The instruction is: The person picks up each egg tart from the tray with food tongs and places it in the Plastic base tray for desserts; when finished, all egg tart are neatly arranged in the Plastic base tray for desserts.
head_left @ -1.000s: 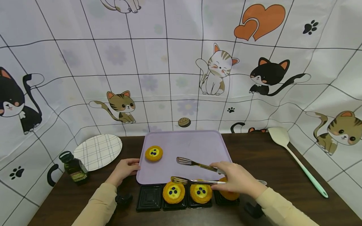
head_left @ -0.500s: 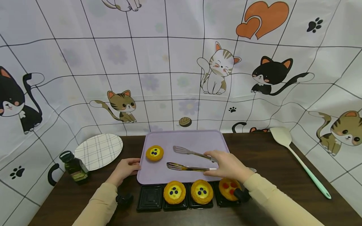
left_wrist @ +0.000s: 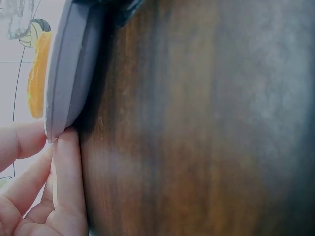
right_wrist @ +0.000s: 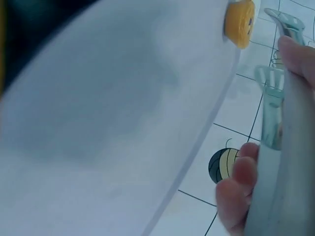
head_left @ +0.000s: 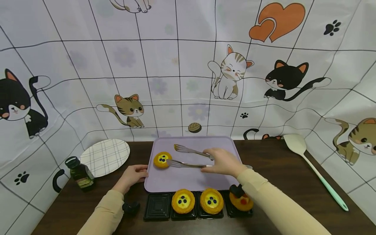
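My right hand (head_left: 224,161) grips metal tongs (head_left: 191,165) with pale handles. The tongs' two arms are spread apart over the lilac tray (head_left: 188,182). One slotted tip is by the egg tart (head_left: 161,160) with dark dots, at the tray's left; I cannot tell if they touch. My left hand (head_left: 132,178) pinches the tray's left edge between thumb and fingers, as the left wrist view shows. Along the tray's near side, a black plastic holder (head_left: 157,207) bears two dark-dotted tarts (head_left: 183,201) and a red-dotted tart (head_left: 242,203), partly hidden by a wrist strap.
A checked white plate (head_left: 105,157) lies at the back left, with a dark green bottle (head_left: 80,173) before it. At the right, a pale spatula (head_left: 318,176) with a green handle lies along the wooden table (head_left: 273,163). A cat-print curtain (head_left: 164,81) hangs behind.
My right hand has carried the tongs left and away from the holder, from above the red-dotted tart to beside the tart on the tray. The left hand stays at the tray's edge.
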Tool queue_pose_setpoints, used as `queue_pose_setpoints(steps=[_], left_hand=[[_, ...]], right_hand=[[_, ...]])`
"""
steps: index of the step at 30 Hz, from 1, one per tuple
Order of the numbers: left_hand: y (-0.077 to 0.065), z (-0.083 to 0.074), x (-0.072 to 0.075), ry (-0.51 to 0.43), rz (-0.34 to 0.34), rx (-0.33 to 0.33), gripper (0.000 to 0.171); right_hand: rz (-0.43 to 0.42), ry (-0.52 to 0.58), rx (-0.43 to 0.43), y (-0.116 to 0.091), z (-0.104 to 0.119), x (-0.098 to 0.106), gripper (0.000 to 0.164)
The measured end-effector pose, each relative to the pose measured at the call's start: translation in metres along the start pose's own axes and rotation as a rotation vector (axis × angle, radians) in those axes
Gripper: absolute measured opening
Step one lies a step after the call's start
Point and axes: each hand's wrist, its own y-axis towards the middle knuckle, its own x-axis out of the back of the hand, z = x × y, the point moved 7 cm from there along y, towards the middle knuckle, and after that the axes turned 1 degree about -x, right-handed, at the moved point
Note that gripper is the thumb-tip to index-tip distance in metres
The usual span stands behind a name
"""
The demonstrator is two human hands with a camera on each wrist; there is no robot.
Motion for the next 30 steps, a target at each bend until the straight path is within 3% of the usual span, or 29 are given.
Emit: queue_pose_setpoints(steps=[7,20,30], left_hand=[[-0.001,0.0,-0.003,-0.007,-0.006,0.003,0.045],[0.0,0.005,-0.001,-0.015,-0.03,0.024,0.043],[0.002,0.006,0.001,-0.02,-0.043,0.029,0.043]], right_hand=[[0.026,0.001,-0.048,0.011,-0.001,-0.006,0.068],[0.057,-0.019,-0.034,0.02,0.007,-0.028,0.071],[0.056,-0.041,-0.033,0.024,0.015,-0.032,0.068]])
